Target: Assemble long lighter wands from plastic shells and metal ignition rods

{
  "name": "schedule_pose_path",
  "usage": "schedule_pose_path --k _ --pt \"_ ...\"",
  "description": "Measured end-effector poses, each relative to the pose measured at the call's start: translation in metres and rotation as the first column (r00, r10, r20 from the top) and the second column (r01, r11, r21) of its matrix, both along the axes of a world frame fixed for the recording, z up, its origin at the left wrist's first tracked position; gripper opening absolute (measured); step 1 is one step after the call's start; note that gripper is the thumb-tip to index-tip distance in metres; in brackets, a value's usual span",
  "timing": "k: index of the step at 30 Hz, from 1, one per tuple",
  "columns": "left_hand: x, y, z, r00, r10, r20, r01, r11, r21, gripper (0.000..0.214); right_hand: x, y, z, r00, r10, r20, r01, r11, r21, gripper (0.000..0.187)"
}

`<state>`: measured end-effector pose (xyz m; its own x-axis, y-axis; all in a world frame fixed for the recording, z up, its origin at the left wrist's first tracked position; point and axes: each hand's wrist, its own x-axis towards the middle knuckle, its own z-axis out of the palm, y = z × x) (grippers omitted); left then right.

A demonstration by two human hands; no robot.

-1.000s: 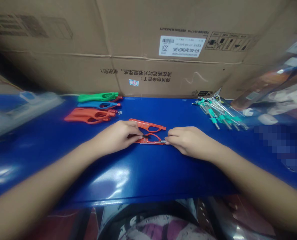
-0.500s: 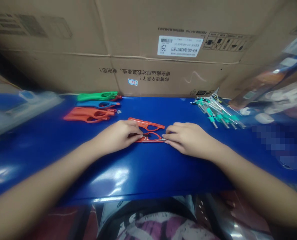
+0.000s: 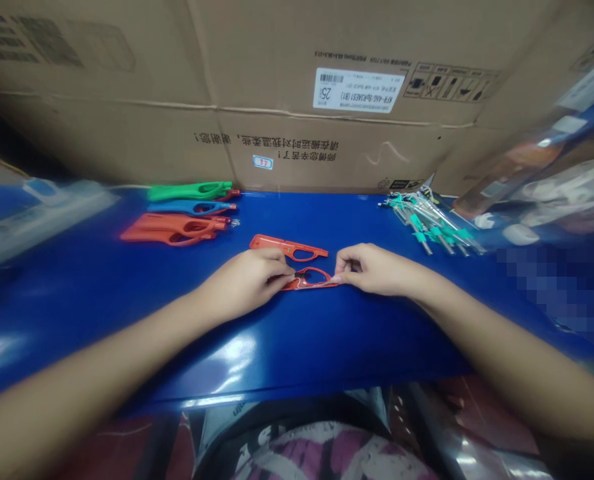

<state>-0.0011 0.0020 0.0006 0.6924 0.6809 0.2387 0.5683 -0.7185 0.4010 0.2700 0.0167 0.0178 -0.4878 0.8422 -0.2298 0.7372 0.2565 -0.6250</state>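
The near orange casing half [image 3: 321, 285] lies on the blue table between my hands, its oval opening toward the far side. My left hand [image 3: 254, 275] is closed at its left part, fingertips pinched at a small black piece [image 3: 301, 275] with a thin pale wire beside it. At the narrow right end, my right hand [image 3: 371, 269] is closed in a pinch on the thin wire that runs along the casing half. Just beyond lies a second orange casing half [image 3: 287, 247], flat and apart from both hands.
Green [image 3: 191, 191], blue [image 3: 191, 207] and orange casings [image 3: 171, 229] are stacked at the back left. Metal tubes with teal parts and wires [image 3: 429, 223] lie at the back right. A cardboard box [image 3: 277, 87] walls off the far edge. Blurred plastic bags stand at the far right.
The near casing half has shifted slightly right and away from the far half, with my left hand. My right hand has risen a little and its fingers have drawn together.
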Motion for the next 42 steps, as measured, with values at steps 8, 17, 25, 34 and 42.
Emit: schedule_pose_path --k 8,17,25,34,42 --pt "0.005 -0.008 0.007 0.978 0.028 -0.207 0.021 0.973 0.232 0.026 0.000 -0.003 0.004 0.999 0.007 -0.044 -0.008 1.000 -0.022 0.012" --pt "0.006 -0.016 0.012 0.935 0.050 -0.351 0.083 0.932 0.354 0.020 -0.003 -0.013 0.001 0.985 0.161 -0.059 -0.132 0.934 0.332 0.006" --pt "0.006 -0.008 0.002 0.988 -0.019 -0.151 0.057 0.966 0.251 0.031 -0.020 -0.018 -0.014 0.973 0.216 -0.086 -0.165 0.901 0.400 0.006" --pt "0.012 -0.009 -0.004 0.997 -0.048 -0.067 0.058 0.984 0.168 0.028 -0.022 -0.021 -0.009 0.980 0.129 -0.154 -0.073 0.943 0.325 0.012" --pt "0.011 -0.008 -0.005 0.999 -0.030 -0.029 0.032 0.997 0.077 0.021 -0.020 -0.018 -0.014 0.963 0.257 -0.079 -0.192 0.863 0.467 0.015"
